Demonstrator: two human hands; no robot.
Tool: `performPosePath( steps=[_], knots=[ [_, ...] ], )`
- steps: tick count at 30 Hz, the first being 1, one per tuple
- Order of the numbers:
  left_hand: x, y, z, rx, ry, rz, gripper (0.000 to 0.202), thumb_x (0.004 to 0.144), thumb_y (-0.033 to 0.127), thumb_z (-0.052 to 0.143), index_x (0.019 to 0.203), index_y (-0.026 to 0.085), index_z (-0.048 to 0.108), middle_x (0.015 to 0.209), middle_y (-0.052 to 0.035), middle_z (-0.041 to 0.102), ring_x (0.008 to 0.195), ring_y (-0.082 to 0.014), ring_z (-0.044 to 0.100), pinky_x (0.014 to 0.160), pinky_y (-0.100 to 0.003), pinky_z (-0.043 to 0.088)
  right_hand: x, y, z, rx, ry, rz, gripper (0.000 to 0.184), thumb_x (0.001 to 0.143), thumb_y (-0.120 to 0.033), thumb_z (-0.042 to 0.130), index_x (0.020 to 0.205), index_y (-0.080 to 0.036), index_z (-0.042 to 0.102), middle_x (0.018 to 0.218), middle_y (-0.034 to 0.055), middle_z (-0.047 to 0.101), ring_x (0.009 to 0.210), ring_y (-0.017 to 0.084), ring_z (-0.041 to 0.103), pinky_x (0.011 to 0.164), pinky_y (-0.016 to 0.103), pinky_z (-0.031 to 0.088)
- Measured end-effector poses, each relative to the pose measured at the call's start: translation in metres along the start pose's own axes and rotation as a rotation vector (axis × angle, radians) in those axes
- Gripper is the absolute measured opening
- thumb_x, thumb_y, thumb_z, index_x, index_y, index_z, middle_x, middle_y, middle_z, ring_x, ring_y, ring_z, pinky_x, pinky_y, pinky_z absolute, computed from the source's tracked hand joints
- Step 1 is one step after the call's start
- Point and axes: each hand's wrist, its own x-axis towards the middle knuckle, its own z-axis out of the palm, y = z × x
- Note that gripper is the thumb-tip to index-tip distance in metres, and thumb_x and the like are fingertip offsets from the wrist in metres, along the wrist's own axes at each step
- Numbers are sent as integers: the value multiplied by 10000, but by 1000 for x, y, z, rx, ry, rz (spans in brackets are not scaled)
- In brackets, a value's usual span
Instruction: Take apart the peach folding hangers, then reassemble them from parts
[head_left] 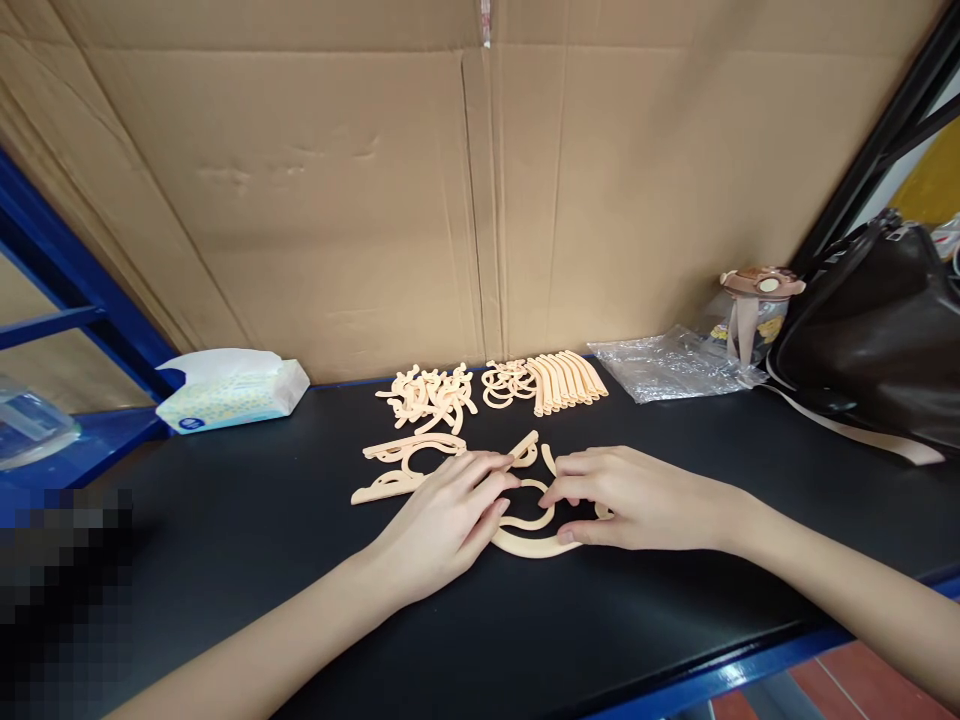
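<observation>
Low over the black table, my left hand [465, 505] has its fingers bent onto the left side of a beige plastic hanger [536, 547], of which a curved arm and a round hook [551, 515] show. Opposite it, my right hand [630, 500] curls its fingers and thumb around the right side of the same hanger. Both hands hide the joints of the pieces. Just behind my fingers lie a short straight piece [525, 445] and a small curved piece [548, 460]. Left of them rests another hanger [386, 487] with folded arms, partly under my left hand.
Farther back are a heap of small beige pieces [427, 395], several hooks [510, 382] and a row of curved arms [566, 382]. A tissue pack [236, 395] stands left. Clear plastic bag [667, 365], bottle [757, 310] and dark bag [870, 330] occupy the right; cardboard [337, 200] rises behind.
</observation>
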Motion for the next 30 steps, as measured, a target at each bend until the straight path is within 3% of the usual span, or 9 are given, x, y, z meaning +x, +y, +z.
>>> performPosePath(
  steps=[4, 10, 16, 20, 26, 30],
  knots=[
    [0, 0, 1, 37, -34, -12, 279, 945, 218, 400, 1165, 210, 571, 1285, -73, 542, 1103, -217, 544, 949, -404, 467, 1, -1, -1, 16, 7, 11, 269, 894, -399, 527, 1079, -235, 635, 984, 5, 605, 817, 141, 594, 698, 262, 421],
    [0, -3, 1, -43, -26, -14, 294, 936, 190, 403, 1171, 239, 571, 1262, -57, 552, 1074, -199, 565, 921, -358, 486, 2, -2, 0, -3, 12, -15, 333, 911, -405, 493, 1163, -218, 606, 1207, 25, 574, 985, 185, 599, 822, 308, 436],
    [0, -4, 3, -288, -9, -79, 235, 918, 187, 457, 1109, 264, 568, 1227, -23, 564, 1048, -161, 564, 902, -310, 468, 2, -1, 3, 12, 25, -25, 333, 910, -383, 499, 1198, -245, 592, 1107, 34, 569, 946, 181, 586, 802, 316, 452],
    [2, 5, 5, -411, 14, -249, 277, 849, 179, 556, 1115, 255, 540, 1099, -15, 619, 980, -168, 581, 844, -308, 479, 4, -2, 7, -8, 46, -72, 369, 932, -316, 465, 1293, -263, 520, 1067, 44, 566, 959, 183, 571, 811, 315, 455],
    [4, 13, 9, -379, -1, -444, 289, 826, 240, 569, 1110, 252, 513, 909, 25, 617, 588, -106, 530, 558, -239, 442, 7, -3, 10, -19, 52, -131, 407, 944, -308, 449, 1350, -275, 452, 1004, 37, 561, 918, 173, 552, 775, 291, 450],
    [3, 15, 8, -216, -29, -465, 211, 836, 297, 529, 1035, 227, 535, 816, 24, 584, 565, -122, 525, 502, -240, 366, 9, -4, 10, 36, 46, -143, 485, 913, -346, 517, 1377, -284, 392, 1020, 26, 560, 898, 154, 549, 759, 267, 440]
  ],
)
